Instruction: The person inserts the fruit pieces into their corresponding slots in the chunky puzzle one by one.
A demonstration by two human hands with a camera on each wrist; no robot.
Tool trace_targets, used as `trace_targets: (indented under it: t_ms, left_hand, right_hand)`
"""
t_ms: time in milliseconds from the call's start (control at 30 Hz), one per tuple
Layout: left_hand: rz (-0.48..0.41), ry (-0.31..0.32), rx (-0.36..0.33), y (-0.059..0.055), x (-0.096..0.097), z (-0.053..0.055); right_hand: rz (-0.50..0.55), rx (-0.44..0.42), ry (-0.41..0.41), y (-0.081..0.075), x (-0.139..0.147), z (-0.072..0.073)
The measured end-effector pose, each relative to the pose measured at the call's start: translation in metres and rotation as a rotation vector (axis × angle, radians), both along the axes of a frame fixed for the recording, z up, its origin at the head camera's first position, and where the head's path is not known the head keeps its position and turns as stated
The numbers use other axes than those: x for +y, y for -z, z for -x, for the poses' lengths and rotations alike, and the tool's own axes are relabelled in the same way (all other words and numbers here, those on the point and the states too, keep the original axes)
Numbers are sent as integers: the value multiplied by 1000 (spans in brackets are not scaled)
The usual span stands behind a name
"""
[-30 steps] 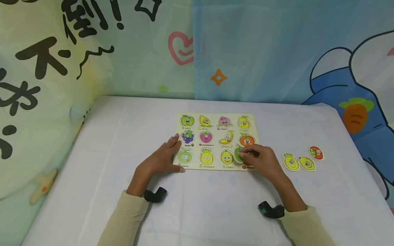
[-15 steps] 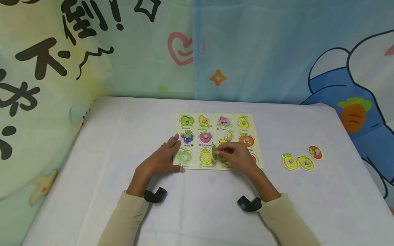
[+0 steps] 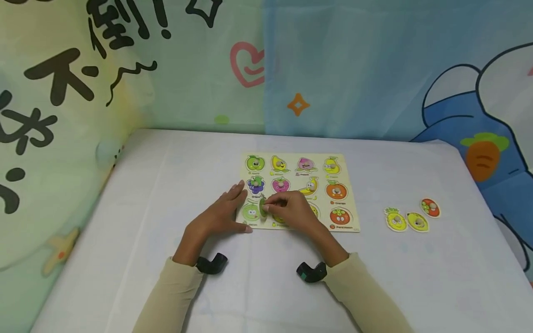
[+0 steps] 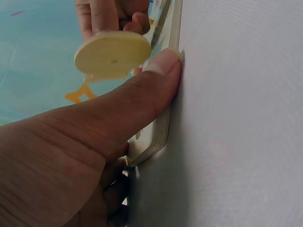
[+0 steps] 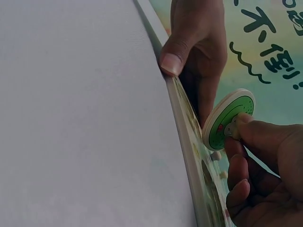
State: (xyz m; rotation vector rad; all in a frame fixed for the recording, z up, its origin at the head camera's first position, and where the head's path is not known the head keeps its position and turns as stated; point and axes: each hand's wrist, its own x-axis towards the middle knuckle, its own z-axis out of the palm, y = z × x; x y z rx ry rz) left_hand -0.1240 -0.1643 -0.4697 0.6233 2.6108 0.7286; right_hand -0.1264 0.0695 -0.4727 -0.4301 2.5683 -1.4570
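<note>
Head view is showing a person working with both hands over a pale yellow fruit board point(image 3: 322, 192), which is lying on a white table point(image 3: 245, 282). On the left, the left hand point(image 3: 220, 212) is resting against the board's near left corner, its fingers reaching out along the left edge and its thumb touching the near edge; it is released, not grasping anything. The right hand point(image 3: 293, 209) is reaching in over the near row of pictures and is grasping a green piece point(image 3: 262, 211), pinching its knob between thumb and fingers. That piece is tilting up nearly on its edge, hanging above the board between the green melon picture point(image 3: 251, 212) on the left and the pineapple picture, which the right hand is partly covering. From the left wrist, its pale round back is showing. Well to the right of the board, three loose pieces are lying close together on the table: a pineapple piece point(image 3: 396, 221), a lemon piece point(image 3: 418, 222) just beside it, and a red piece point(image 3: 430, 207) slightly farther away. Behind the table, a printed backdrop point(image 3: 354, 69) is hanging.
</note>
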Motion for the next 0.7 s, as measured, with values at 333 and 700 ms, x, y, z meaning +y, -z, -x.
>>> trace_targets:
  t_ms: [333, 700]
  left_hand:
    - [11, 9, 10, -2, 1, 0]
    - [0, 9, 9, 3, -1, 2]
  right_hand:
    - [-21, 4, -36, 3, -12, 0]
    - [-108, 130, -80, 2, -23, 2]
